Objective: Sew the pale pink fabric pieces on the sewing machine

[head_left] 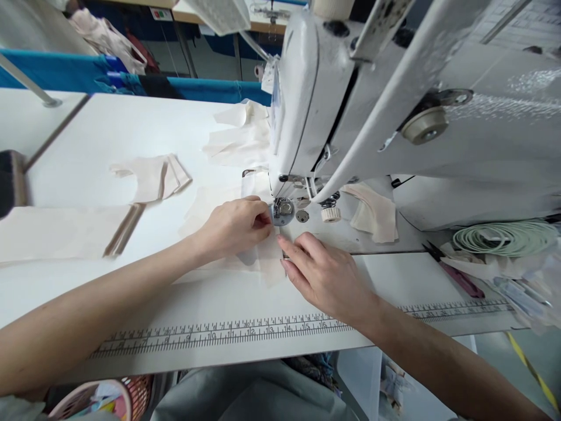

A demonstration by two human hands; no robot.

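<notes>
A thin cream fabric piece [270,263] lies under the sewing machine's needle area and stretches toward the table's front. My left hand [239,228] is closed just left of the presser foot [280,209], its curled fingers pinching the fabric; the fingertips are partly hidden. On the right edge of the same fabric rests my right hand [326,278], with index finger and thumb stretched out and apart, the other fingers bent. The sewing machine [295,111] stands right behind both hands.
Folded cream pieces [151,178] and a long stack [56,234] lie at left. More cut fabric [241,137] sits behind, with another piece [372,213] under the arm. Purple-handled snips [462,279] and a pale green cord coil [504,238] are right. A printed ruler [210,336] runs along the front.
</notes>
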